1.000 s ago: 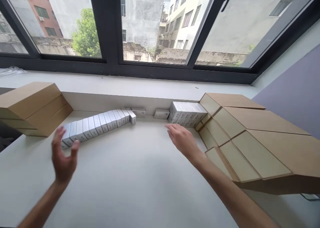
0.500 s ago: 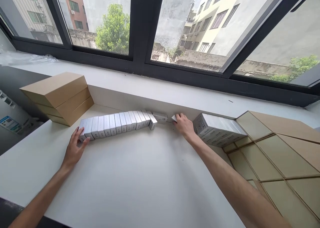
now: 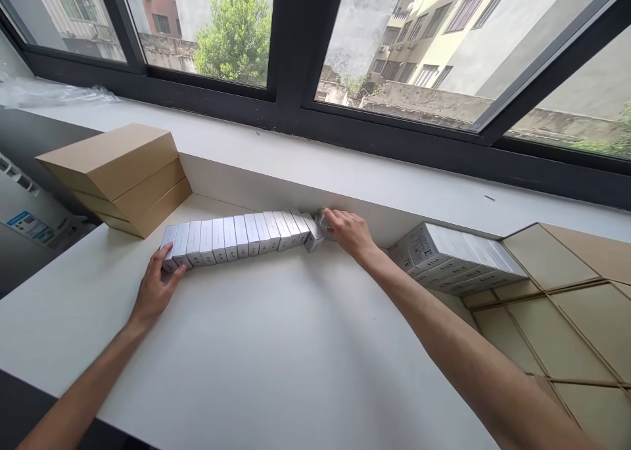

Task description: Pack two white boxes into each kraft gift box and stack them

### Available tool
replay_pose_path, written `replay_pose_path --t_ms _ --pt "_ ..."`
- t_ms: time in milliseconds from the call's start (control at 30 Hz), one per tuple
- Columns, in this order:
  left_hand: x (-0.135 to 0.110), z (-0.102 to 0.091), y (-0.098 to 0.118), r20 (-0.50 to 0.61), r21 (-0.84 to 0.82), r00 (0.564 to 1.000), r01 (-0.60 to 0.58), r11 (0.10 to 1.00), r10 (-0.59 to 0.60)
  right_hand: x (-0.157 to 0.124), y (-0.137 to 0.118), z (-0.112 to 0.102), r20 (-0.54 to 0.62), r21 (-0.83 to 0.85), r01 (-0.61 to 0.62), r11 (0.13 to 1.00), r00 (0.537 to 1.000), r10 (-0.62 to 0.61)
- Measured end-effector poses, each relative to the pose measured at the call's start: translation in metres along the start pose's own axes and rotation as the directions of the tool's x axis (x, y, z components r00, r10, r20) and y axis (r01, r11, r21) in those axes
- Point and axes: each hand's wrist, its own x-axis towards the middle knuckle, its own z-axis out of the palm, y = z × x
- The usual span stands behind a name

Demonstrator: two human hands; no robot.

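A slightly curved row of small white boxes [image 3: 242,234] stands on the white table [image 3: 276,345], each box on edge against its neighbour. At the row's left end, my left hand [image 3: 156,282] is closed around the last box, thumb in front and fingers on its outer side. My right hand [image 3: 349,232] is at the other end, by the back wall, with its fingers closed on a small white box [image 3: 322,219] that they partly cover. Just left of it, the row's right-end box [image 3: 314,234] sits turned at an angle to the others.
Stacked white boxes [image 3: 453,259] stand at the right against the wall, beside piled brown cartons [image 3: 566,305]. More brown cartons [image 3: 123,174] are stacked at the back left. Behind the table runs a raised sill [image 3: 315,171] under the windows, with clear plastic [image 3: 54,94] at its left.
My right hand has moved left with its small box, up to the row's right end, over the box lying by the wall. My left hand stays on the left-end box. The view has shifted slightly.
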Motion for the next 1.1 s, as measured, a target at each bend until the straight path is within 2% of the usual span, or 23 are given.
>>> replay_pose_path --t_ms 200,300,433,633,733,867,967,1100 --pt "-0.001 -0.003 0.002 0.013 0.000 1.000 0.025 1.000 -0.025 0.016 0.023 -0.020 0.158 0.068 -0.101 0.993 0.983 0.089" --pt "0.006 -0.006 0.000 0.039 -0.005 0.999 0.032 0.999 -0.032 0.007 0.025 -0.018 0.126 0.066 -0.122 0.990 0.986 0.113" --pt "0.018 -0.006 -0.002 0.077 -0.023 0.997 0.034 0.999 -0.032 -0.009 0.019 -0.007 0.072 0.091 -0.032 0.995 0.997 0.026" --pt "0.020 -0.005 -0.002 0.058 -0.046 0.998 0.023 0.999 -0.020 -0.003 0.035 -0.012 0.178 0.185 -0.041 0.982 0.984 0.008" --pt "0.019 -0.004 -0.003 0.049 -0.045 0.998 0.028 0.999 -0.026 -0.007 0.048 -0.015 0.164 0.174 -0.086 0.981 0.985 0.058" --pt "0.020 -0.004 -0.005 0.040 -0.044 0.999 0.000 0.999 0.002 -0.017 0.052 -0.003 0.065 0.083 -0.176 0.981 0.983 0.171" --pt "0.021 -0.004 -0.006 0.041 -0.055 0.999 0.001 0.998 0.001 -0.023 0.040 0.013 0.012 0.047 -0.116 0.992 0.993 0.116" --pt "0.022 -0.003 -0.006 0.039 -0.046 0.999 0.024 0.999 -0.022 -0.029 0.016 0.036 0.024 0.034 -0.011 0.999 1.000 0.010"
